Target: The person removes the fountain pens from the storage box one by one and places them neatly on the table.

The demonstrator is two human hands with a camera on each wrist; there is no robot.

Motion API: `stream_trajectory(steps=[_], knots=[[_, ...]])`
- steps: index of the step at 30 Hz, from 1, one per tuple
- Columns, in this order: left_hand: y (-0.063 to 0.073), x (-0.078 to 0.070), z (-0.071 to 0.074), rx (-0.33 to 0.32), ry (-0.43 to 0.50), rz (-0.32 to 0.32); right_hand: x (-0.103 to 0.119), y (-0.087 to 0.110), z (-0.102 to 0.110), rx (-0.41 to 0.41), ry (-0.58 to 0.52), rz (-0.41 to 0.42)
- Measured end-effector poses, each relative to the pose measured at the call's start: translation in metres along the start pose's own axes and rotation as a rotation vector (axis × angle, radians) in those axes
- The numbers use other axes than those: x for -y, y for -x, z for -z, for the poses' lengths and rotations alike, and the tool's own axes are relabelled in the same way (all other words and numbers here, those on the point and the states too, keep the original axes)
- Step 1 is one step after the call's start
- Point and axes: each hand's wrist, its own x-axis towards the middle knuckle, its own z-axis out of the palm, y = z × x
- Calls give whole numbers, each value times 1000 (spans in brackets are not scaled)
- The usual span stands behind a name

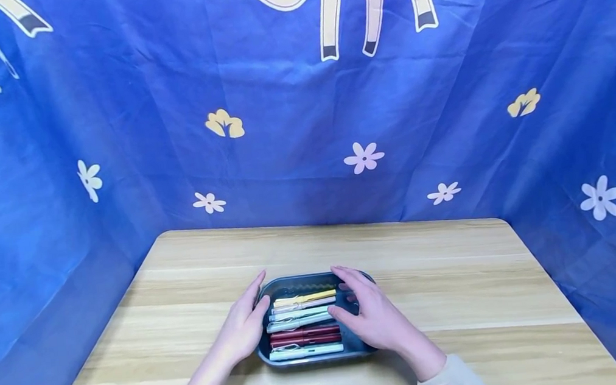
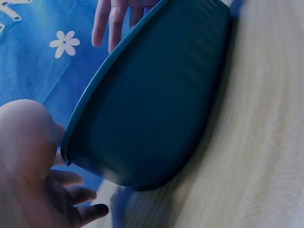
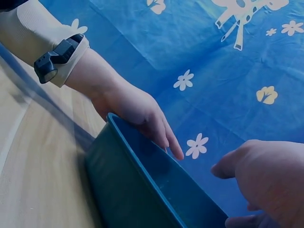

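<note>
A dark teal plastic bin [image 1: 357, 342] sits near the table's front, its outer wall [image 2: 142, 104] filling much of the left wrist view. Capped pens with wire clips lie side by side in it: a yellow pen [image 1: 317, 295], light blue pens [image 1: 300, 323], dark red pens [image 1: 305, 337] and a mint pen [image 1: 306, 351]. At the left end is my left hand [image 1: 243, 328], thumb by the rim, fingers loosely spread outside. My right hand [image 1: 376, 316] reaches over the right end, fingers extended, thumb above the pens' ends. Firm contact with the rim cannot be made out.
The light wood table [image 1: 183, 277] extends behind and to both sides of the bin. A blue curtain [image 1: 294, 157] with flowers and animal figures encloses the back and sides. A black device [image 3: 59, 59] is strapped over the left sleeve.
</note>
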Motion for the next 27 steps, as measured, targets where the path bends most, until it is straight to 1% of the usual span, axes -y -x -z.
stream_trajectory(steps=[4, 12, 20, 27], knots=[[1, 3, -1, -21, 0, 10, -2, -2, -2, 5, -4, 11], [3, 9, -6, -55, 30, -8, -6, -7, -8, 12, -46, 39], [4, 10, -9, -82, 68, -10, -7, -9, -11, 32, -48, 18], [4, 8, -9, -90, 83, -14, -8, -11, -12, 39, -53, -18]])
